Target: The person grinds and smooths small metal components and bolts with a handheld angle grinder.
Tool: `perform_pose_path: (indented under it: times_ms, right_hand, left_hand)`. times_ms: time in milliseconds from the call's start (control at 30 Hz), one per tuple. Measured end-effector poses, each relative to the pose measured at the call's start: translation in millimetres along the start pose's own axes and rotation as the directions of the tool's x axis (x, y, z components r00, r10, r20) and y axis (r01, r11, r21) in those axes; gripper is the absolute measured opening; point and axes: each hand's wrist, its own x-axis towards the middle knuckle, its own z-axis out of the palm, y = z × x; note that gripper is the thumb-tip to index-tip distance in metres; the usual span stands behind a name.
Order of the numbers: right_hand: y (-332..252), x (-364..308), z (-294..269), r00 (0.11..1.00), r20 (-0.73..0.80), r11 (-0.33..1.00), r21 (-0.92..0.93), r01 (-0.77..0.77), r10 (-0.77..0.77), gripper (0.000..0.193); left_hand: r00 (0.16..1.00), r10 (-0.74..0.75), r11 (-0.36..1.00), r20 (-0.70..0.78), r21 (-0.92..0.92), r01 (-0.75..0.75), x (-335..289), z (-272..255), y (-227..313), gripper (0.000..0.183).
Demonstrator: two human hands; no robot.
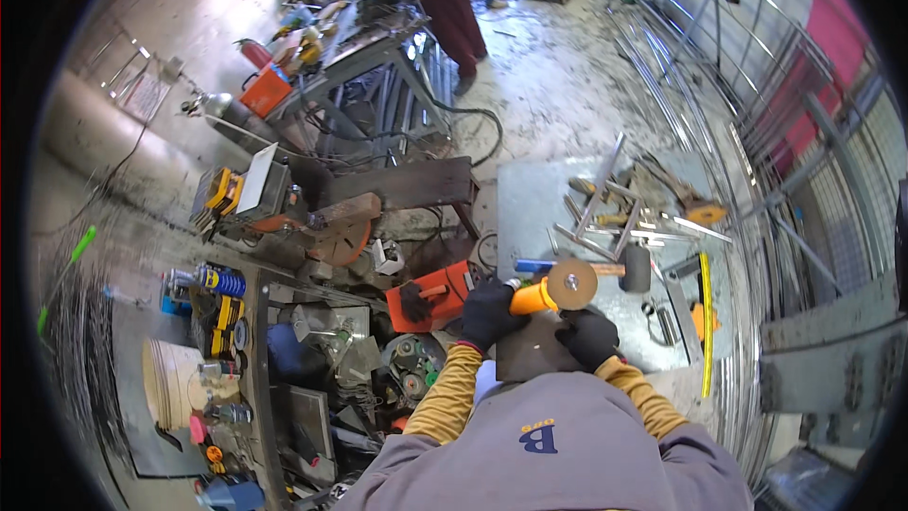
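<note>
My left hand (489,315), in a black glove, is closed round the body of a yellow-orange angle grinder (534,298). The grinder's round brown disc (573,284) faces up at its right end. Just below the disc is my right hand (590,337), also gloved in black, with its fingers curled inward; what they hold, if anything, is hidden. A dark flat surface (534,352) lies between my hands, close to my body. Beyond the grinder, a mallet (637,269) with a black head and a wood-and-blue handle lies on a grey metal sheet (530,199).
Cut metal tubes (605,208) and a yellow measuring strip (707,322) lie on the sheet. A red toolbox (437,295) stands left of my left hand. Further left are a chop saw (340,237) and a cluttered shelf (260,369). Another person (440,0) works at the far bench.
</note>
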Motion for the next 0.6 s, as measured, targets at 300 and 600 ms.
perform_pose_path:
  times_ms: [300, 600]
  right_hand:
    - [2, 4, -1, 0.985, -0.021, 0.985, 0.018, 0.171, -0.170, 0.017]
    - [3, -1, -12, 0.985, -0.082, 0.965, 0.203, 0.165, -0.152, 0.027]
  left_hand:
    - [1.000, 0.022, 0.999, 0.017, 0.039, -0.023, 2, -7, -4, 0.060]
    - [1.000, 0.023, 0.999, 0.018, 0.032, -0.024, 6, -1, -9, 0.064]
